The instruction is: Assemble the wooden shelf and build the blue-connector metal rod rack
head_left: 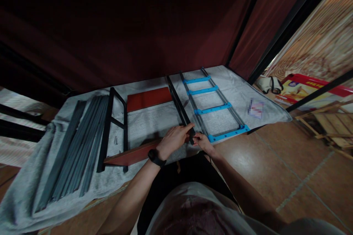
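Note:
My left hand (176, 137), with a dark watch (156, 157) on its wrist, is closed around the near end of a black metal bar (179, 104). My right hand (202, 142) pinches at the right side of that same end; anything small between its fingertips is hidden. Left of the bar, a red-brown board (149, 99) lies at the back and another red-brown board (132, 154) stands tilted at the front. Both run towards a black metal side frame (106, 132) with a crossbar. Small screws (116, 140) lie on the cloth beside that frame.
A grey cloth (215, 101) covers the low surface. Several grey tubes (79, 147) lie at the left. At the right is a grey-tubed rack with blue crosspieces (212, 110). A red and yellow box (306, 90) and a wooden folding piece (328, 125) are on the tiled floor (298, 176).

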`<state>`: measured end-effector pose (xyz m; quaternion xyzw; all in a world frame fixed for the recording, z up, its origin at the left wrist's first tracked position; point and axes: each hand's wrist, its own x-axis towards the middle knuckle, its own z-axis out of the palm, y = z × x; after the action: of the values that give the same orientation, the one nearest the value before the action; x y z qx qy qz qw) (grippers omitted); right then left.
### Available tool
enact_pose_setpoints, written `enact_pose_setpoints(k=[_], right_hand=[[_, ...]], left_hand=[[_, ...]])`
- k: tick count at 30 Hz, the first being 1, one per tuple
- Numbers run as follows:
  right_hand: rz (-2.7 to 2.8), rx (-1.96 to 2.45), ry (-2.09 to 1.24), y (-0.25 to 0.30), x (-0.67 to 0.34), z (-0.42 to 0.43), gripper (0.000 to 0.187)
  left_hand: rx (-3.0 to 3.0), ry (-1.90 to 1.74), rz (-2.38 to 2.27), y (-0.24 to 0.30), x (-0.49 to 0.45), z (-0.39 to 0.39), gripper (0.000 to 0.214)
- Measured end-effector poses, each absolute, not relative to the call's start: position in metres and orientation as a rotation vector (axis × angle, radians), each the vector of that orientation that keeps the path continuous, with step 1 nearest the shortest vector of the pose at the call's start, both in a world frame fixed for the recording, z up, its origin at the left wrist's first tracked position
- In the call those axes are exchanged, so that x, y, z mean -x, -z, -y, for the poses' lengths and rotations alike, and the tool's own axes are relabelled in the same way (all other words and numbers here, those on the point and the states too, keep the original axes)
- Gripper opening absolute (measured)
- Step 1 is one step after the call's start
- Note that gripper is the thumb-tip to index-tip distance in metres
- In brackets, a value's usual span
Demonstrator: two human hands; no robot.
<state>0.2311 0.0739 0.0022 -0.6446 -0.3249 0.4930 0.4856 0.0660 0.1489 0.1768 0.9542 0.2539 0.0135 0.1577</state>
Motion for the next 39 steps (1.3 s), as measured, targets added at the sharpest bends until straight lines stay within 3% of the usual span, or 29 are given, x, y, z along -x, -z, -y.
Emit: enact_pose_setpoints(k=[5,11,17,26,32,39], right_hand=[[0.916,1.674,-1.139,-0.010,-0.229,-0.072,0.013],[1.084,1.813,-1.019,-0.017,-0.226,-0.070,0.019],[1.032,1.709,-1.064,-0.015,-0.228,-0.067,0.011],[1.056,1.837,-1.030,-0.017,-0.223,-0.071,0.017],[0.979,1.649,-1.094,-0.015,-0.225,-0.070,0.009],[1.053,1.792,-1.052,-0.016,-0.225,-0.071,0.019]], left_hand=[[-2.723,-0.057,-0.721,-0.176,-0.067,-0.149,0.053],[-2.725,-0.056,-0.748,-0.175,-0.066,-0.149,0.054],[-2.725,-0.043,-0.759,-0.177,-0.067,-0.148,0.052],[-2.710,-0.013,-0.785,-0.182,-0.066,-0.145,0.052],[-2.717,-0.035,-0.790,-0.181,-0.067,-0.146,0.051],[-2.720,-0.047,-0.783,-0.179,-0.066,-0.147,0.051]])
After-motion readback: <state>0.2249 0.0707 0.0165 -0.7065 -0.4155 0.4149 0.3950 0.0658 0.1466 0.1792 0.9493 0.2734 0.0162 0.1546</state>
